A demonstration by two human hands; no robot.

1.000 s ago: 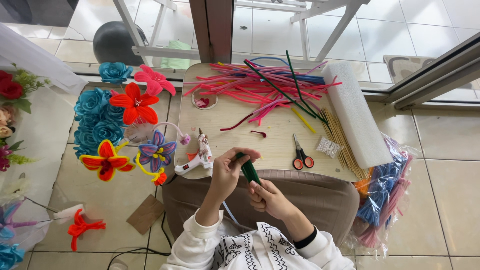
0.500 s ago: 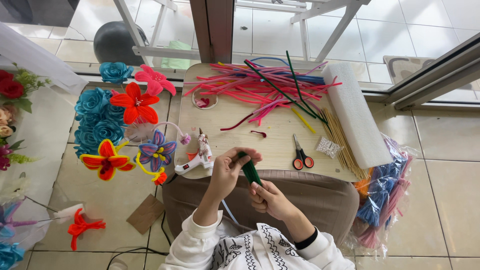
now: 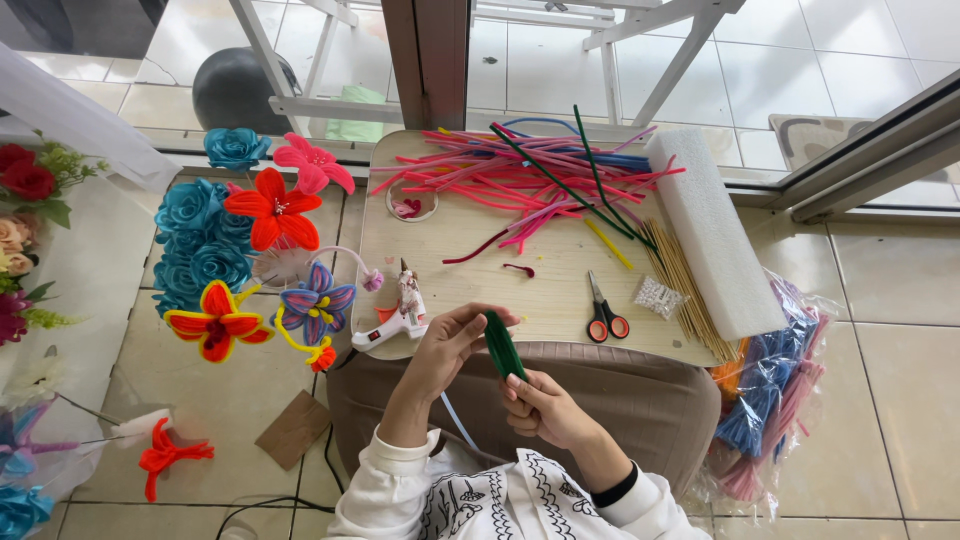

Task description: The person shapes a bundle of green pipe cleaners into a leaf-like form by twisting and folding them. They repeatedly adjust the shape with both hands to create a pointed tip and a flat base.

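Note:
My left hand and my right hand both hold a folded dark green pipe cleaner just in front of the near edge of a small wooden table. The left fingers pinch its upper part; the right fingers grip its lower end. A white glue gun lies on the table just left of my left hand. Red-handled scissors lie to the right of the green piece. A heap of pink, red, blue and green pipe cleaners covers the far side of the table.
A white foam block and a bundle of thin wooden sticks lie at the table's right. Finished pipe-cleaner flowers in blue, red and purple stand at left. Bags of pipe cleaners sit on the floor right.
The hands have shifted only slightly on the green pipe cleaner; everything else stays where it was.

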